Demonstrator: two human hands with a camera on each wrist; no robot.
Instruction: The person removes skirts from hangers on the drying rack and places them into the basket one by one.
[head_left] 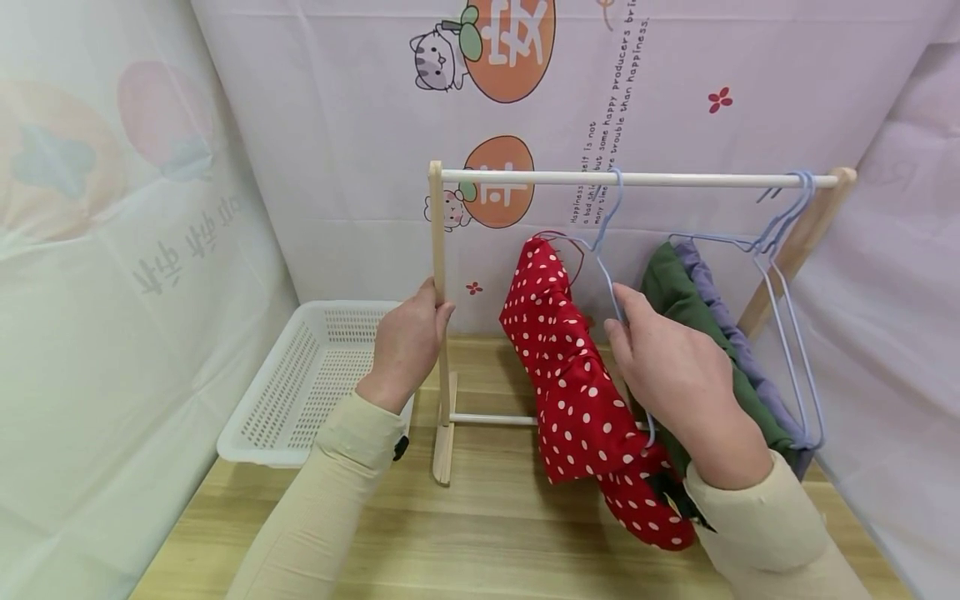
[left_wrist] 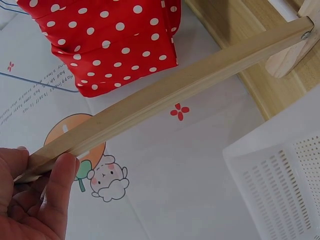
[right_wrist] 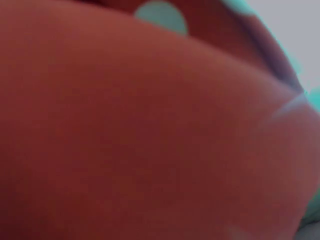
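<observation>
My left hand grips the upright wooden post of a small clothes rack; the left wrist view shows the thumb and fingers around the post's end. A blue wire hanger hooks over the white rod. On it hangs a red garment with white dots, slanting down toward the front. My right hand pinches the hanger's side wire between thumb and fingers. In the right wrist view a blurred reddish surface covers most of the frame, with dotted red cloth along the top.
Right of the red garment, a green garment and a purple one hang by blue hangers near the right post. A white perforated basket stands at left on the wooden table. Printed cloth walls the space.
</observation>
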